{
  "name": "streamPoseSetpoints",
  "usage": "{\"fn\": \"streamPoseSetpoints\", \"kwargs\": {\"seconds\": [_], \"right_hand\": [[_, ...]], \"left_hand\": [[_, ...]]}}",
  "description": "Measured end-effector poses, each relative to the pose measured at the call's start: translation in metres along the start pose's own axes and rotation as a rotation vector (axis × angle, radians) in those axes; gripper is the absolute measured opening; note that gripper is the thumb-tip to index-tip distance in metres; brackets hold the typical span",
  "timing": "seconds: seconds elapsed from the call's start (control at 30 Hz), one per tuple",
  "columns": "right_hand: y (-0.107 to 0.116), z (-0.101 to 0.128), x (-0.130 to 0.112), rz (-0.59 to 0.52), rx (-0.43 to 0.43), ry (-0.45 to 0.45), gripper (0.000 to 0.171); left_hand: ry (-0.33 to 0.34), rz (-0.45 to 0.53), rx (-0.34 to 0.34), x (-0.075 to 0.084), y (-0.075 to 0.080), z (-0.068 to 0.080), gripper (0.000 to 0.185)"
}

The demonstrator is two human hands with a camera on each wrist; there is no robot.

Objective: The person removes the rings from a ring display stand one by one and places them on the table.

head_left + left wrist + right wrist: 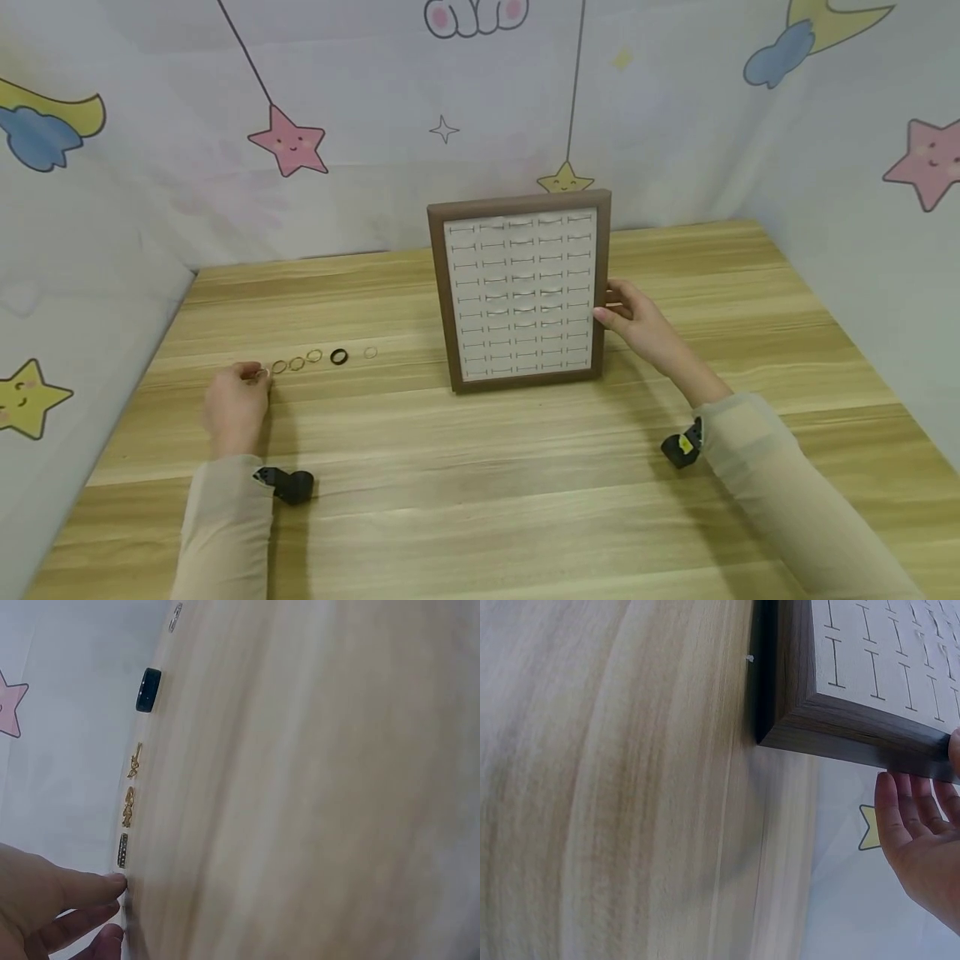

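Note:
My left hand [236, 408] is at the left end of a row of rings, its fingertips around a pale ring [262, 373] that is mostly hidden. Beside it lie several gold-toned rings [297, 364], a black ring [339, 357] and a thin silver ring [371, 352]. The left wrist view shows one ring nearest the fingers with a studded band [122, 850]. With its thumb in front and fingers behind, my right hand [637, 325] grips the right edge of a brown-framed ring display board [525, 292]. The board stands upright, its white face lined with slots.
The wood-grain table [450, 483] extends beneath everything. A white cloth backdrop [360, 83] with cartoon stars and moons rises behind it and along both sides. Each sleeve carries a small black wrist camera [295, 486].

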State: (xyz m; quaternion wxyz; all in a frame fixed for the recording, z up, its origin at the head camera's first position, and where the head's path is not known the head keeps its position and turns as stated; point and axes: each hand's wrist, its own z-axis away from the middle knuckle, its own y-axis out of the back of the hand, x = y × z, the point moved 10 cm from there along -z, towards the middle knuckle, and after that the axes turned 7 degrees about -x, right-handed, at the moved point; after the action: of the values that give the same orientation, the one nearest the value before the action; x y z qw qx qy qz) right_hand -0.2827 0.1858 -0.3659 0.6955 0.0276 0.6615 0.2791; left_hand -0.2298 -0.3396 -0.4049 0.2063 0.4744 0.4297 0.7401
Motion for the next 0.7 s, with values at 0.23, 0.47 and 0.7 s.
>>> {"fn": "streamPoseSetpoints", "kwargs": {"seconds": [0.23,0.47,0.7], "right_hand": [[0.0005,0.0006,0.0009,0.005,0.005,0.001,0.053],[0.0003,0.0004,0.0018,0.007,0.005,-0.004,0.053],[-0.0001,0.0002,0.0018,0.002,0.004,-0.006,0.053]], "left_hand": [[0.014,0.003,-0.006,-0.0007,-0.0033,0.0006,0.037],[0.032,-0.001,-0.013,-0.0013,-0.0034,0.0012,0.038],[0.041,0.004,-0.005,-0.0007,-0.0025,0.0044,0.041]]}}
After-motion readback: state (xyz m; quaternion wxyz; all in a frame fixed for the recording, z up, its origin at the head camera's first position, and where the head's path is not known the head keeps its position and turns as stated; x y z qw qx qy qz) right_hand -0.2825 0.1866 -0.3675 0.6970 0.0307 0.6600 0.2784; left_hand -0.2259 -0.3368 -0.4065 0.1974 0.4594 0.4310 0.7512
